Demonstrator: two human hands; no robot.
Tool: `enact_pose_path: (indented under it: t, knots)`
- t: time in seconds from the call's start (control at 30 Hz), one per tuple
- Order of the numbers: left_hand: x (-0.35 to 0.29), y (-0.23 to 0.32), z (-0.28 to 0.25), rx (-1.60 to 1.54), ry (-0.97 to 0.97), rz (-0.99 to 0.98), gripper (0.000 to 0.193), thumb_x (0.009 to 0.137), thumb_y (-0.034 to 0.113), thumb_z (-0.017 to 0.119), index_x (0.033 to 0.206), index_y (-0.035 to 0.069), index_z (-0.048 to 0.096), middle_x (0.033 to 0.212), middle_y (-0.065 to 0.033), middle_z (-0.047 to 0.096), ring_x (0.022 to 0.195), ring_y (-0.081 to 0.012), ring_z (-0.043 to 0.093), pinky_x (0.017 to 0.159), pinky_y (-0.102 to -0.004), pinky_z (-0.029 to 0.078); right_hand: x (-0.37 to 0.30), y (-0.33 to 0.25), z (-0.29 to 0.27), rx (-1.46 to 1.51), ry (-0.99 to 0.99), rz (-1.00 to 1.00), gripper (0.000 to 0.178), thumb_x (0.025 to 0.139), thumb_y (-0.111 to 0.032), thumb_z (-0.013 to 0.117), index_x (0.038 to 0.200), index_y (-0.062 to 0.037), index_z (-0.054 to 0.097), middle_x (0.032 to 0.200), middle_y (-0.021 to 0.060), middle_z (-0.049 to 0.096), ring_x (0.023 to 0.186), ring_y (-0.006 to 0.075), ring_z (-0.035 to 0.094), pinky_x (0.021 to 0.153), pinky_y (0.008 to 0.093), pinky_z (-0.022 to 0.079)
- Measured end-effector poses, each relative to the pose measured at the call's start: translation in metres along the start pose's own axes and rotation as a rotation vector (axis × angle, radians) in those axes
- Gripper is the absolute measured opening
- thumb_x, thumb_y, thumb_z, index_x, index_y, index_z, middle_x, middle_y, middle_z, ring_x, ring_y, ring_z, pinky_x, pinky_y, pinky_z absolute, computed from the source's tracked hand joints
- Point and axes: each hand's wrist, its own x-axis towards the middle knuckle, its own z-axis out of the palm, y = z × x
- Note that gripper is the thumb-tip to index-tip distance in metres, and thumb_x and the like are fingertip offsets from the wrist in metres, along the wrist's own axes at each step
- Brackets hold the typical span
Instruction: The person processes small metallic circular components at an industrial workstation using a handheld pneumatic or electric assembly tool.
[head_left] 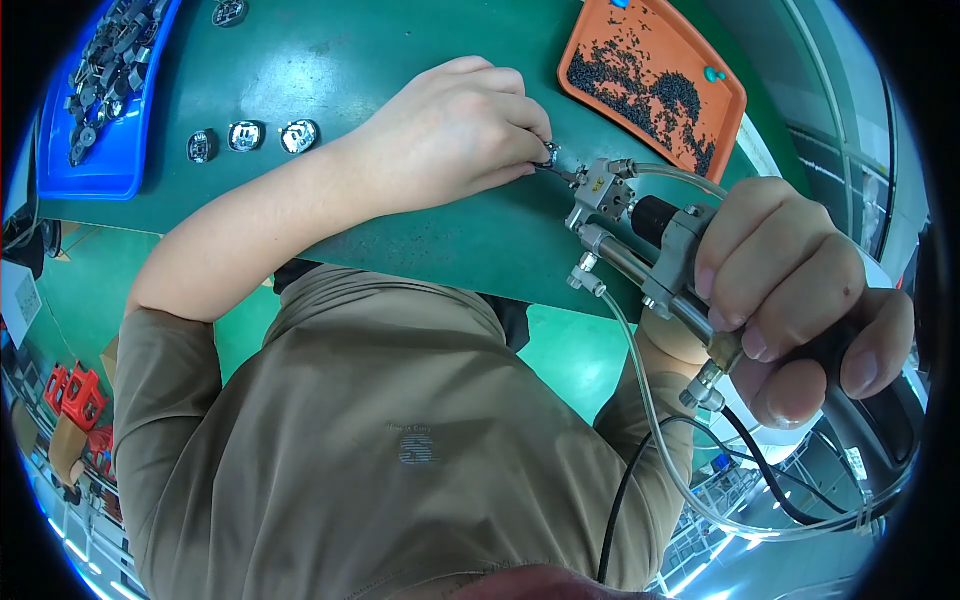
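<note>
Over the green table, my left hand (465,135) is closed, its thumb and fingers pinching a small round metal part (548,155) that is mostly hidden by the fingertips. My right hand (790,290) wraps around a metal dispensing valve (640,235) with hoses and a thin tip. That tip points left and reaches the part at my left fingertips; whether they touch I cannot tell. Left of my left wrist, three similar round metal parts lie in a row: a dark one (202,146), a shiny one (246,136) and another shiny one (299,136).
An orange tray (735,110) of tiny black pieces sits at the far right. At the far left stands a blue tray (115,185) heaped with round grey parts. One more round part (229,12) lies at the far edge. A clear hose (640,370) and black cables hang from the valve.
</note>
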Motion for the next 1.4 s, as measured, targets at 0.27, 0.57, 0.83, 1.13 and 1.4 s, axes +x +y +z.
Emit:
enact_pose_path:
  t: [0.27,0.57,0.83,1.13,1.4]
  knots:
    - [0.001,0.000,0.000,-0.002,0.005,0.002,0.017,0.078,0.013,0.080,0.094,0.008,0.077,0.108,0.0017,0.072,0.097,-0.0203,0.063,0.088,-0.0371,0.050,0.005,-0.001,0.003,0.025,-0.047,-0.012,0.026,0.102,-0.028,0.069,0.121,-0.0218,0.054,0.080,-0.0024,0.059,0.060,0.0105,0.058,0.057,0.0296,0.047]
    - [0.004,0.004,0.003,-0.037,0.032,0.009,0.016,0.077,0.010,0.079,0.092,0.005,0.076,0.104,-0.0014,0.071,0.093,-0.0232,0.063,0.083,-0.0392,0.052,0.011,-0.002,0.004,-0.001,-0.050,0.078,0.022,0.103,-0.015,0.060,0.118,-0.0197,0.046,0.075,0.0007,0.054,0.057,0.0141,0.055,0.054,0.0325,0.048]
    - [0.001,-0.002,-0.001,-0.047,0.054,0.018,0.017,0.077,0.009,0.078,0.093,0.004,0.076,0.103,-0.0028,0.071,0.092,-0.0244,0.064,0.083,-0.0399,0.054,0.013,-0.010,-0.002,-0.018,-0.016,-0.034,0.034,0.099,-0.024,0.067,0.130,-0.0197,0.053,0.077,-0.0040,0.057,0.058,0.0078,0.056,0.055,0.0276,0.049]
    - [0.007,0.007,-0.090,0.409,0.174,0.004,0.003,0.082,0.012,0.076,0.082,0.010,0.074,0.097,-0.0027,0.073,0.095,-0.0250,0.068,0.087,-0.0398,0.053,0.008,-0.062,-0.021,-0.051,0.093,-0.099,0.043,0.094,-0.014,0.079,0.127,-0.0144,0.051,0.069,0.0000,0.062,0.048,0.0134,0.058,0.046,0.0281,0.048]
    - [-0.137,-0.058,-0.230,1.101,0.452,-0.631,0.014,0.083,0.018,0.082,0.095,0.010,0.080,0.112,-0.0090,0.075,0.102,-0.0309,0.069,0.091,-0.0443,0.053,0.010,-0.059,-0.026,-0.114,0.093,-0.080,0.040,0.090,-0.014,0.073,0.117,-0.0161,0.045,0.066,-0.0028,0.058,0.050,0.0126,0.058,0.052,0.0282,0.048]
